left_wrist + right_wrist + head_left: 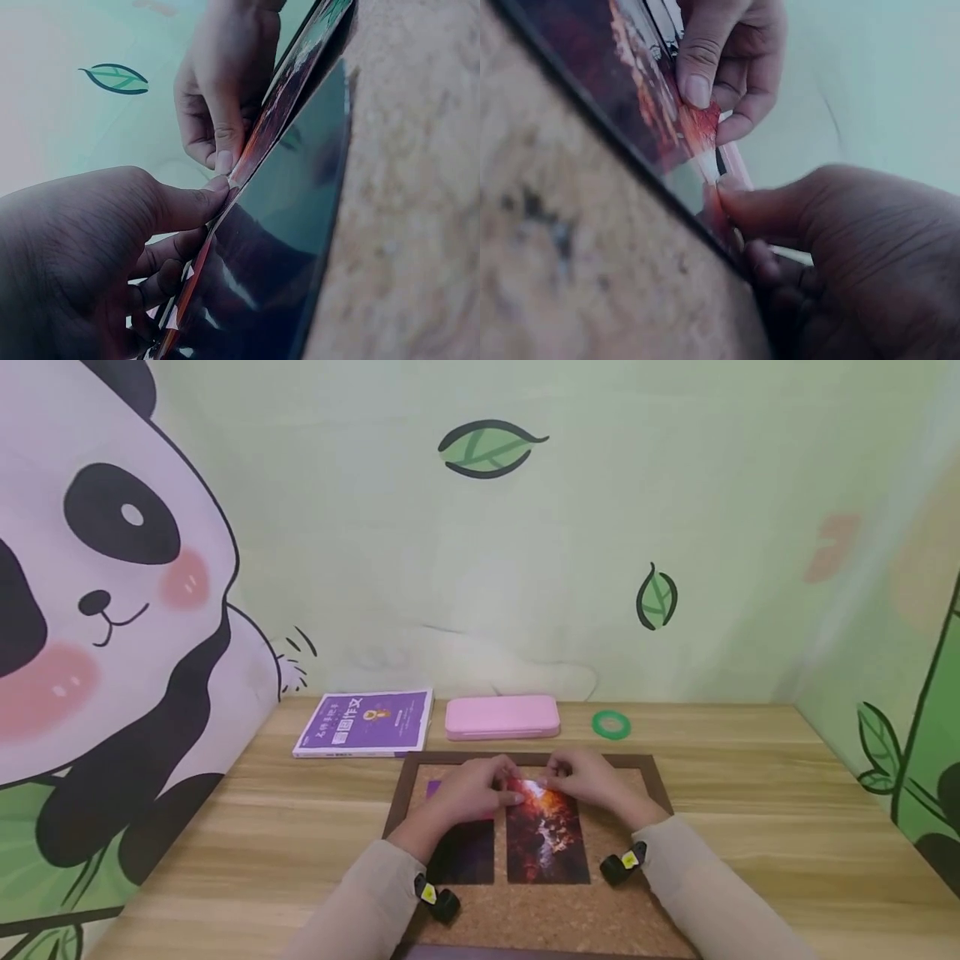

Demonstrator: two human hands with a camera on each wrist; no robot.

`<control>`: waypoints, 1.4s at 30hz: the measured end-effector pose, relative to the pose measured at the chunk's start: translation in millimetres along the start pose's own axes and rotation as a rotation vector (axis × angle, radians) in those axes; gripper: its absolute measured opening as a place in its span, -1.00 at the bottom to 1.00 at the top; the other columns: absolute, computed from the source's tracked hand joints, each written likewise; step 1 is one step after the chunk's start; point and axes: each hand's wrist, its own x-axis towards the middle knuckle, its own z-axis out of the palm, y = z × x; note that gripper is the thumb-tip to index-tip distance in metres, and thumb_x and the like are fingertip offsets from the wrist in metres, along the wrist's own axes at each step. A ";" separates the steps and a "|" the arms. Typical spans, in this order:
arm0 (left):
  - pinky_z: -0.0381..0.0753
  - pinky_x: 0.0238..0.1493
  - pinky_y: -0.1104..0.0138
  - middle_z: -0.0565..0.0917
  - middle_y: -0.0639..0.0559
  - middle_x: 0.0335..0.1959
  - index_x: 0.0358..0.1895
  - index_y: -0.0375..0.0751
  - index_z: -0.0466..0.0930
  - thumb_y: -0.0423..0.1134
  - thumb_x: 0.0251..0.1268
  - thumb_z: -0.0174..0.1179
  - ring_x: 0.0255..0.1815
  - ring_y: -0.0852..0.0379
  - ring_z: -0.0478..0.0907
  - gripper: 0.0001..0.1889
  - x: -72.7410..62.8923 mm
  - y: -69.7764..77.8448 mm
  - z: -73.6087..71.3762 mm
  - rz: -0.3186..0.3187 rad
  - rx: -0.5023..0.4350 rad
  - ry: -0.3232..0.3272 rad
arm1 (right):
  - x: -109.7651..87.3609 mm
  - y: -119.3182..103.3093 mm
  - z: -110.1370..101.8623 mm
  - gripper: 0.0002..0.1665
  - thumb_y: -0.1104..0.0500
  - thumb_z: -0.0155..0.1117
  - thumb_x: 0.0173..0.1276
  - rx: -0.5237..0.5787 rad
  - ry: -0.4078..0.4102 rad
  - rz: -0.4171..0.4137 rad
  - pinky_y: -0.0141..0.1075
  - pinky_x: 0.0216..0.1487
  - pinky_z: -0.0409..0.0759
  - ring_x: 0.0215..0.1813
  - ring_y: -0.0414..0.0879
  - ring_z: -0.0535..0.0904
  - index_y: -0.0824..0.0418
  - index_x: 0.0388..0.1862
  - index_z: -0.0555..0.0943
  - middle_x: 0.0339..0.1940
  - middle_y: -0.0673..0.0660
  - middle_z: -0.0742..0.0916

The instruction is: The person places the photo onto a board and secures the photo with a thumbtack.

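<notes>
A glossy picture card point(547, 847) with fiery orange and dark red patterns stands upright in layout on a cork board point(540, 918). My left hand point(474, 789) pinches its top left corner between thumb and fingers. At the top right corner, my right hand point(588, 778) pinches the same edge with thumb and fingertips. Both thumbs lie on the printed face, close together in the right wrist view, where the card point(649, 94) bends a little at its top. A darker purple card point(465, 856) lies to the left on the board, partly hidden by my left hand and forearm.
The cork board has a dark brown frame point(660, 785) and lies on a wooden table point(750, 843). Behind it are a purple book point(367, 722), a pink case point(502, 717) and a green tape roll point(611, 724). A printed wall hanging point(570, 527) rises behind the table.
</notes>
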 end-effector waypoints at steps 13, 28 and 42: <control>0.52 -0.15 0.20 0.64 0.18 -0.31 0.00 0.04 0.60 0.01 0.28 0.37 -0.29 0.18 0.54 -0.69 -0.4 6.9 -0.5 0.009 -0.007 -0.001 | -9.6 8.7 -2.6 -0.94 0.13 0.29 0.45 0.087 -0.077 -0.176 -0.24 -0.20 0.49 -0.26 -0.15 0.53 0.08 -0.18 0.65 -0.34 -0.08 0.64; 0.52 -0.19 0.23 0.61 0.20 -0.33 0.00 0.07 0.59 0.02 0.28 0.37 -0.32 0.16 0.53 -0.70 -0.5 5.4 -2.3 -0.009 -0.008 -0.001 | -6.6 7.0 -2.6 -0.93 0.16 0.27 0.46 0.090 -0.069 -0.149 -0.22 -0.14 0.49 -0.21 -0.13 0.54 0.10 -0.13 0.64 -0.29 -0.05 0.65; 0.52 -0.19 0.24 0.61 0.22 -0.34 -0.02 0.07 0.59 0.03 0.29 0.36 -0.33 0.19 0.52 -0.71 -2.7 -0.4 -0.5 0.008 -0.013 0.005 | -3.4 -5.9 -0.4 -0.87 0.13 0.25 0.48 0.060 -0.073 -0.020 -0.16 -0.13 0.51 -0.22 -0.13 0.53 0.14 -0.16 0.69 -0.31 -0.02 0.68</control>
